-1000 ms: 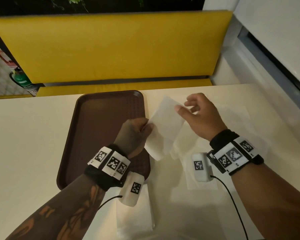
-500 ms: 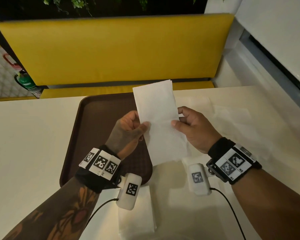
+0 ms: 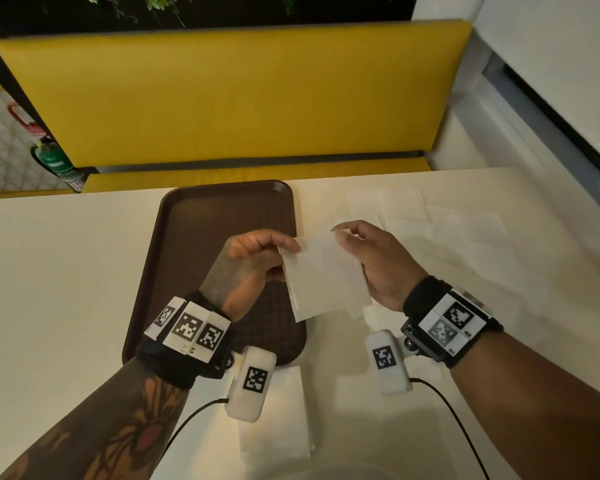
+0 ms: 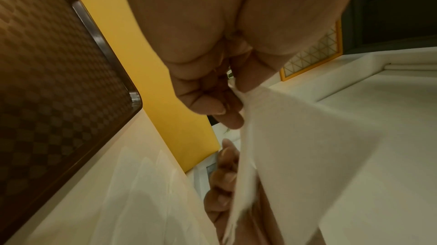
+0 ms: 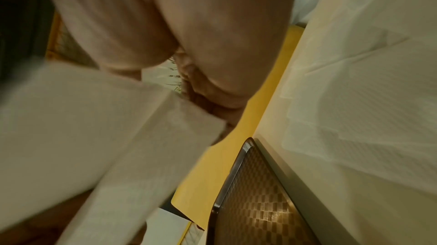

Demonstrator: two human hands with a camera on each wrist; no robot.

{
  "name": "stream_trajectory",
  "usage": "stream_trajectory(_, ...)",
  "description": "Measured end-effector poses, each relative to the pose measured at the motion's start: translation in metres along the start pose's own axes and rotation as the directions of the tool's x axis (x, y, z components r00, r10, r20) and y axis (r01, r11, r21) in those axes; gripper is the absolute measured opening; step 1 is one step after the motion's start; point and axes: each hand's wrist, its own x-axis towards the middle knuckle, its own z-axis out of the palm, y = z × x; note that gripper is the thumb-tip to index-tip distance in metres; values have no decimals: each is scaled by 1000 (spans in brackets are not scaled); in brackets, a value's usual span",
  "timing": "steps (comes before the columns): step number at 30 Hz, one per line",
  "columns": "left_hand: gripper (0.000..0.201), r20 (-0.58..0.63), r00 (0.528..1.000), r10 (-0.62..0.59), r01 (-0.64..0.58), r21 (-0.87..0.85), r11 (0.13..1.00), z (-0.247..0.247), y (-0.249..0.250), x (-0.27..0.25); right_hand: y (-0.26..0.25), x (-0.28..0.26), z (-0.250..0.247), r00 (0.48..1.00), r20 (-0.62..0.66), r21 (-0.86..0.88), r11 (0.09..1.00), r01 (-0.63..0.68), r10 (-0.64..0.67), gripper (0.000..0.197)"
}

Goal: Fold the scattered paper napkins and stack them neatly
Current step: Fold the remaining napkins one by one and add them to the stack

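Hanging in the air between both hands, a white paper napkin [image 3: 326,275] is folded over on itself, its doubled layers showing along the lower edge, above the right rim of a brown tray [image 3: 201,237] and the cream table [image 3: 49,271]. The left hand [image 3: 246,265] pinches the napkin's left edge between thumb and curled fingers; the left wrist view shows that pinch close up, with the paper [image 4: 295,146] draping away from the fingertips [image 4: 227,118]. The right hand [image 3: 378,261] grips the top right corner and right edge, fingers curled round the paper; in the right wrist view the sheet [image 5: 82,127] covers most of the fingers. Just beside the tray's near corner, close to the person, a stack of folded napkins [image 3: 278,420] lies on the table. Further right and back, several unfolded napkins [image 3: 447,230] lie spread flat, overlapping each other. Behind the table runs a yellow bench [image 3: 236,98]
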Motion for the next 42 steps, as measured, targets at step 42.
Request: stream_trajectory(42,25,-243,884,-400,435,739,514,-31,-111,-104,123,-26,71,937,135,-893,448,-25,321,21)
